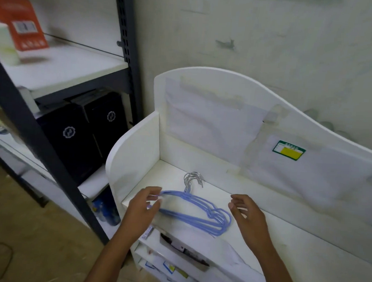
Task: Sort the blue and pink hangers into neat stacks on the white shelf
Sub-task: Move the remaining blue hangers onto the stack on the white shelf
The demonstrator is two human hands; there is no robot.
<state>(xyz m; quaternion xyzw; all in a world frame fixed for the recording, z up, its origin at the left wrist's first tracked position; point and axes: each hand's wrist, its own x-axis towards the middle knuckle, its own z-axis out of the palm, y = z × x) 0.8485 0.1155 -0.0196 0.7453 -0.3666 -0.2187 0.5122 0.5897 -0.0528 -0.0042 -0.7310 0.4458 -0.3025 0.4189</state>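
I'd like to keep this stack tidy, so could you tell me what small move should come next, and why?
Probably nudge the right hand against the blue hangers, since their right ends fan apart while the left hand pinches the other end on the white shelf.

blue hangers [195, 210] w/ silver hooks [192, 178], white shelf [142, 143], green+yellow label [289, 150], black boxes [77, 135] w/ white flower logo, orange pkg [23, 22], dark grey rack [126, 30]
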